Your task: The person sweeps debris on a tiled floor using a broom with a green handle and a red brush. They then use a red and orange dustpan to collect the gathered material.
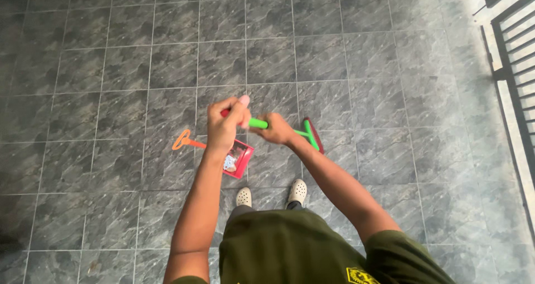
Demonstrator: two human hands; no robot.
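Hands [225, 125] [278, 129] grip green broom handle [257, 123] above red dustpan [238, 158].

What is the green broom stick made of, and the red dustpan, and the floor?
The broom stick looks like plastic or plastic-coated metal: bright, smooth green, though the picture cannot settle which. The dustpan seems to be thin moulded plastic, plain red with an orange handle. The floor looks like stone or ceramic tile: grey marbled squares with grout lines and a faint sheen. Both hands, left and right, grip the stick.

Dark olive-green short-sleeved shirt [290, 250], yellow-and-black badge [361, 275] at the right sleeve; dark trouser legs [251, 209]; pair of white perforated clogs [297, 191]; bare forearms.
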